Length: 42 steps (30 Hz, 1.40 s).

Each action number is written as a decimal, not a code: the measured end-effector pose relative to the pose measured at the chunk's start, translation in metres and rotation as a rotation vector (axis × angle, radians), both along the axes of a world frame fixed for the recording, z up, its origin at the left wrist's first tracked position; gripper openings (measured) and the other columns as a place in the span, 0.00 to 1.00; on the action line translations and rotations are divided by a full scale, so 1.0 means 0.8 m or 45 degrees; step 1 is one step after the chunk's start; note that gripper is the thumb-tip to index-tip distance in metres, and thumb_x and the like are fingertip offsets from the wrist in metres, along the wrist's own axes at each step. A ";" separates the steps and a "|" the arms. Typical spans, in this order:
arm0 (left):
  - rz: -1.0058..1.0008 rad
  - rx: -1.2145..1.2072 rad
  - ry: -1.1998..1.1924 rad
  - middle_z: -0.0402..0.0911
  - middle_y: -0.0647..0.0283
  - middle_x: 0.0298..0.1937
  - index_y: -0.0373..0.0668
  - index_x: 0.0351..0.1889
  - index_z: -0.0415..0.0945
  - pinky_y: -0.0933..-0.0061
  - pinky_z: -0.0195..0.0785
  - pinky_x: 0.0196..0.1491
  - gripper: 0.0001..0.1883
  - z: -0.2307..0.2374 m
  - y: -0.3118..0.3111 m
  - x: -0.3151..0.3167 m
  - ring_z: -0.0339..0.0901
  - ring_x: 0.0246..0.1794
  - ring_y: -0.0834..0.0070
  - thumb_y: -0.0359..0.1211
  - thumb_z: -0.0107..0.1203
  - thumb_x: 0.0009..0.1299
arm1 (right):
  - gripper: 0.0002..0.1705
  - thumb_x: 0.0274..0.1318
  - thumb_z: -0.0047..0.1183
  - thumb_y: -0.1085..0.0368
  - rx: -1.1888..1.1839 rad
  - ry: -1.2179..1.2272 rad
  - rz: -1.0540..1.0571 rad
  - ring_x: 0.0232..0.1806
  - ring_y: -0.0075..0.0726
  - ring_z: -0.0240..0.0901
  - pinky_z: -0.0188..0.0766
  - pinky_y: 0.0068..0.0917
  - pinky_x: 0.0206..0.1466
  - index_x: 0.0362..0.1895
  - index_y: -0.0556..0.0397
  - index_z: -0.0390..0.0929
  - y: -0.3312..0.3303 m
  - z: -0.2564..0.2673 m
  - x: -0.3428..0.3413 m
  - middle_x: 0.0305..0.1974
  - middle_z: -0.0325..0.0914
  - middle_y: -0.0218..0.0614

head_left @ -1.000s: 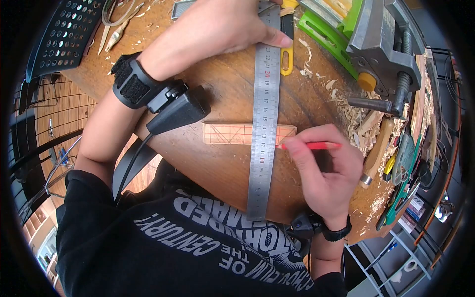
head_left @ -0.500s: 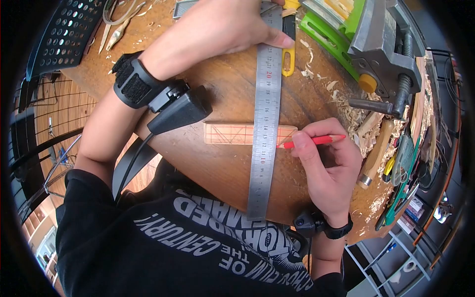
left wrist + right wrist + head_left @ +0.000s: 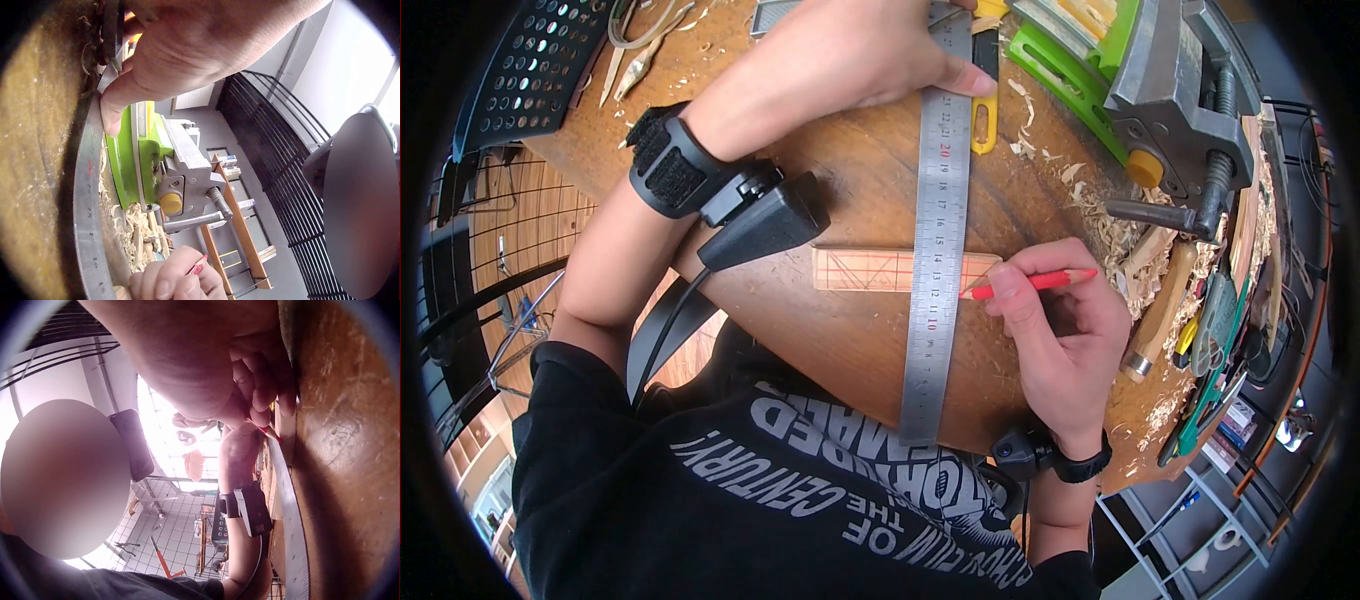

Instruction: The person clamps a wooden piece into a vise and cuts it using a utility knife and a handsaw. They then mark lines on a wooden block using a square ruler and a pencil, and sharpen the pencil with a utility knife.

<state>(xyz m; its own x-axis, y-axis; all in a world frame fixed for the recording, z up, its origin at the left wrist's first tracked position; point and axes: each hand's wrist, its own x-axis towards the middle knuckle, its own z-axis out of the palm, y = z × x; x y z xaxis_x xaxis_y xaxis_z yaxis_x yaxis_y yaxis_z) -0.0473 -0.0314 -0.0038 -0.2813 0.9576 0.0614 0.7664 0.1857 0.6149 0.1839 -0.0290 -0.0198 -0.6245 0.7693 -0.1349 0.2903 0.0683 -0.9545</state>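
Note:
A steel ruler (image 3: 936, 230) lies crosswise over a pale wooden strip (image 3: 855, 270) marked with red and dark lines. Near the ruler's far end is my left hand (image 3: 870, 50), its thumb stretched across the ruler; its other fingers are partly hidden. In the left wrist view that thumb of the left hand (image 3: 181, 62) presses down by the ruler (image 3: 87, 206). My right hand (image 3: 1065, 335) pinches a red pencil (image 3: 1050, 282), whose left tip meets the ruler's right edge over the strip. The right wrist view shows the pencil (image 3: 265, 430) beside the ruler (image 3: 290, 512).
A yellow-and-black cutter (image 3: 983, 110) lies right of the ruler's far part. Behind stand a green tool (image 3: 1060, 85) and a metal vise (image 3: 1175, 100). Wood shavings (image 3: 1100, 215), a wooden-handled tool (image 3: 1165, 310) and several other tools line the right side. A perforated black tray (image 3: 530, 75) is at far left.
The pencil's rear end has tilted upward and the right hand's fingers have shifted slightly around it. The ruler and left hand have moved very slightly to the right.

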 end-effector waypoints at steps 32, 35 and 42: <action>0.013 0.062 0.064 0.79 0.50 0.50 0.42 0.51 0.75 0.63 0.69 0.55 0.28 0.001 -0.002 0.003 0.77 0.54 0.56 0.42 0.73 0.57 | 0.04 0.60 0.62 0.71 -0.080 0.094 -0.038 0.33 0.20 0.76 0.70 0.18 0.39 0.36 0.58 0.80 0.001 -0.001 0.000 0.32 0.81 0.31; -0.005 0.015 -0.022 0.79 0.51 0.49 0.42 0.51 0.75 0.63 0.69 0.55 0.28 -0.004 0.002 -0.003 0.77 0.53 0.56 0.42 0.73 0.56 | 0.05 0.59 0.63 0.71 -0.037 0.098 -0.029 0.33 0.21 0.77 0.70 0.18 0.40 0.37 0.58 0.80 0.001 -0.003 0.000 0.32 0.81 0.32; 0.024 0.071 0.089 0.79 0.51 0.49 0.43 0.51 0.75 0.63 0.69 0.55 0.28 -0.002 -0.003 0.004 0.77 0.53 0.56 0.42 0.73 0.56 | 0.04 0.60 0.61 0.72 -0.020 0.150 -0.087 0.29 0.19 0.74 0.67 0.16 0.33 0.38 0.59 0.80 -0.002 -0.011 -0.001 0.33 0.79 0.30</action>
